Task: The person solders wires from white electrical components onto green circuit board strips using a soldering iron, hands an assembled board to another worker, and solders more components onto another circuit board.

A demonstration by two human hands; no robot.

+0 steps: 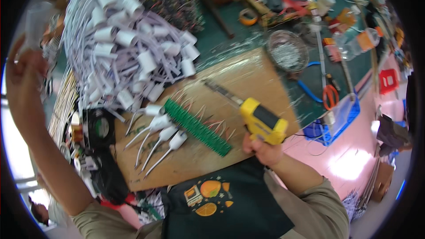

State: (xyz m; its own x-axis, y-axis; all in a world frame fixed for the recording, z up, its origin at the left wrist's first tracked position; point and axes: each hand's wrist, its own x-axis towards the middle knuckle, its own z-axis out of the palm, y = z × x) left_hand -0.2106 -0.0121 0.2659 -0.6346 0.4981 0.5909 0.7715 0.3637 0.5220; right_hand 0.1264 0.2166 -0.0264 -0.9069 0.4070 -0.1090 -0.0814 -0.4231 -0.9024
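Yellow tool (262, 121) in right grip (264, 150).

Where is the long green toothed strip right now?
In the head view, the long green toothed strip lies diagonally on the wooden board, between four white sockets at its left and the yellow power tool in the right hand.

Green-topped bench (230, 44), crowded. On it, a brown wooden board (248, 79) carrying a green toothed strip (197, 127) and four white lamp sockets with leads (161, 139). Heaped behind, a big pile of white sockets and cables (124, 40). Further right, a wire-mesh bowl (287, 51), orange-handled scissors (329, 96), a tape roll (248, 16).
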